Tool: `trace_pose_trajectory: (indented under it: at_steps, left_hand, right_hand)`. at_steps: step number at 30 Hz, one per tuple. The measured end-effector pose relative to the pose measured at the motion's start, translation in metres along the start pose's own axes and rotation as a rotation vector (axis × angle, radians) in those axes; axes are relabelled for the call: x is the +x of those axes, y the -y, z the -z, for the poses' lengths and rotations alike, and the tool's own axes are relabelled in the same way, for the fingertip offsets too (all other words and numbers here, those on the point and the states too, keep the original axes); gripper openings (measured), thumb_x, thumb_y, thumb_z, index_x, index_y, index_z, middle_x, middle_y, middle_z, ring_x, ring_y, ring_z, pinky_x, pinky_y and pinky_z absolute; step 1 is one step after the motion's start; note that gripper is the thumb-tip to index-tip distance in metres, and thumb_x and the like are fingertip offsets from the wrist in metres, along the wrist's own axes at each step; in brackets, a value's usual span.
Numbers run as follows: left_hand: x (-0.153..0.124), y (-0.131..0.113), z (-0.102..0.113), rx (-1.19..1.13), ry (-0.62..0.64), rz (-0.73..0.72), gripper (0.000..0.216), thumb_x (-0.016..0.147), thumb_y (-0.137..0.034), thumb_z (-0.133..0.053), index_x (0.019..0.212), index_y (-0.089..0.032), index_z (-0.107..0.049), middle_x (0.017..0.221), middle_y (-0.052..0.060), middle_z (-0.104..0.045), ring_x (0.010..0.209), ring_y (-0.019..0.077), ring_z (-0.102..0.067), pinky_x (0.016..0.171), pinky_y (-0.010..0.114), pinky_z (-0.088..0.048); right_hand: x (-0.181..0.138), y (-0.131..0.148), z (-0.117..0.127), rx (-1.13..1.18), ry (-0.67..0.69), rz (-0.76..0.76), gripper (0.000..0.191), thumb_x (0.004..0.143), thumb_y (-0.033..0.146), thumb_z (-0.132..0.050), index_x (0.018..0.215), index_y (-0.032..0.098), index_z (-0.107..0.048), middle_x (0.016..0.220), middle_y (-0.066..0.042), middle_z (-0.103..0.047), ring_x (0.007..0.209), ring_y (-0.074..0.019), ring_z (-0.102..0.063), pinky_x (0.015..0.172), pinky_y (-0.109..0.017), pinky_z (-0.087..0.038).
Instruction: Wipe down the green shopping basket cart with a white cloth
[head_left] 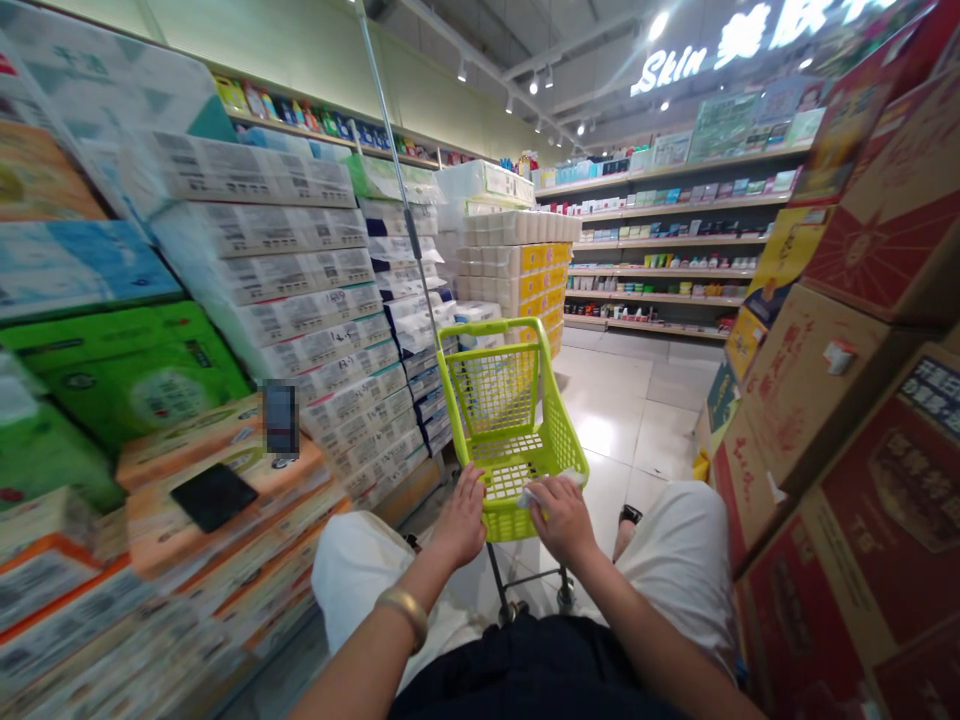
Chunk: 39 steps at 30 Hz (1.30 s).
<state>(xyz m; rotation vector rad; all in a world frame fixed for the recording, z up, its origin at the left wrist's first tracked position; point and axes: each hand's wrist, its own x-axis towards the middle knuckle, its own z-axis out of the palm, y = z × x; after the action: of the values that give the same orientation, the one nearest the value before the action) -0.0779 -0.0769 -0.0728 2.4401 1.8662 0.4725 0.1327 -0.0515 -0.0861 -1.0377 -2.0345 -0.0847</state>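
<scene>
Facing a "Skin" sign [671, 68], left hand [461, 520] and right hand [566, 520] touch cart [561, 430].

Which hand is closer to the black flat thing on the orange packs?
Left. The left hand rests on the cart rim, right of the black flat thing; the right hand sits farther right on that rim, holding a white cloth.

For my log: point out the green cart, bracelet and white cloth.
green cart [562, 432], head view, right side wall
bracelet [406, 611], head view, band on wrist
white cloth [529, 493], head view, edge beside the right hand [562, 518]
</scene>
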Motion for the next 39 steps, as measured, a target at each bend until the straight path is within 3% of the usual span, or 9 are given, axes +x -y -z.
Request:
trace_pose_trajectory:
  at_steps: [4, 7, 15, 29, 32, 35, 39]
  left_hand:
    - [0.001, 0.003, -0.001, 0.023, 0.008, -0.001, 0.056, 0.067, -0.003, -0.046, 0.123, -0.012, -0.040, 0.149, 0.017, -0.031, 0.147, 0.0270, -0.005, 0.120, 0.049, -0.021]
    - [0.001, 0.004, 0.001, 0.018, -0.001, 0.008, 0.058, 0.067, -0.003, -0.046, 0.124, -0.014, -0.040, 0.149, 0.016, -0.031, 0.147, 0.0263, -0.006, 0.119, 0.050, -0.022]
    - [0.001, 0.024, 0.013, 0.074, 0.041, -0.011, 0.058, 0.066, -0.001, -0.045, 0.124, -0.012, -0.043, 0.149, 0.017, -0.033, 0.147, 0.0238, -0.010, 0.119, 0.045, -0.022]
    - [0.012, 0.051, 0.045, 0.260, 0.106, 0.084, 0.060, 0.067, 0.002, -0.042, 0.123, -0.015, -0.056, 0.155, 0.009, -0.028, 0.146, 0.0266, -0.012, 0.118, 0.054, -0.013]
    - [0.017, 0.038, 0.046, 0.273, 0.099, 0.130, 0.058, 0.067, 0.002, -0.043, 0.122, -0.013, -0.056, 0.154, 0.013, -0.030, 0.146, 0.0284, -0.013, 0.117, 0.056, -0.012]
    - [0.015, 0.008, 0.039, 0.203, 0.078, 0.136, 0.060, 0.069, 0.000, -0.044, 0.127, -0.011, -0.051, 0.151, 0.015, -0.035, 0.145, 0.0279, -0.015, 0.118, 0.052, -0.013]
    - [0.005, -0.037, 0.023, -0.026, 0.131, 0.083, 0.061, 0.071, -0.006, -0.045, 0.131, -0.015, -0.045, 0.141, 0.011, -0.049, 0.137, 0.0239, -0.036, 0.116, 0.047, -0.022]
  right_hand:
    - [-0.001, -0.033, 0.014, -0.043, -0.038, -0.065, 0.023, 0.089, 0.021, -0.047, 0.103, 0.021, -0.065, 0.098, -0.006, -0.063, 0.098, -0.0210, -0.051, 0.095, -0.035, -0.035]
    - [0.001, -0.037, 0.014, -0.040, -0.020, -0.076, 0.022, 0.088, 0.021, -0.047, 0.101, 0.021, -0.065, 0.095, -0.006, -0.063, 0.096, -0.0207, -0.051, 0.093, -0.035, -0.036]
    - [-0.001, -0.013, 0.009, 0.012, -0.014, -0.090, 0.023, 0.087, 0.019, -0.048, 0.101, 0.021, -0.065, 0.095, -0.005, -0.062, 0.095, -0.0203, -0.052, 0.092, -0.035, -0.035]
    - [-0.009, 0.031, 0.000, 0.097, 0.003, -0.006, 0.029, 0.092, 0.018, -0.043, 0.113, 0.025, -0.061, 0.102, -0.006, -0.063, 0.096, -0.0206, -0.054, 0.091, -0.036, -0.040]
    - [-0.010, 0.040, 0.001, 0.161, 0.013, 0.041, 0.031, 0.093, 0.016, -0.041, 0.116, 0.024, -0.060, 0.106, -0.006, -0.063, 0.099, -0.0203, -0.054, 0.093, -0.036, -0.040]
    - [-0.013, 0.044, 0.007, 0.236, 0.046, 0.137, 0.033, 0.093, 0.015, -0.040, 0.119, 0.024, -0.058, 0.113, -0.007, -0.062, 0.105, -0.0197, -0.054, 0.095, -0.036, -0.040]
    - [-0.013, 0.035, 0.015, 0.298, 0.071, 0.234, 0.033, 0.090, 0.014, -0.042, 0.119, 0.023, -0.058, 0.110, -0.006, -0.063, 0.107, -0.0187, -0.054, 0.098, -0.037, -0.041]
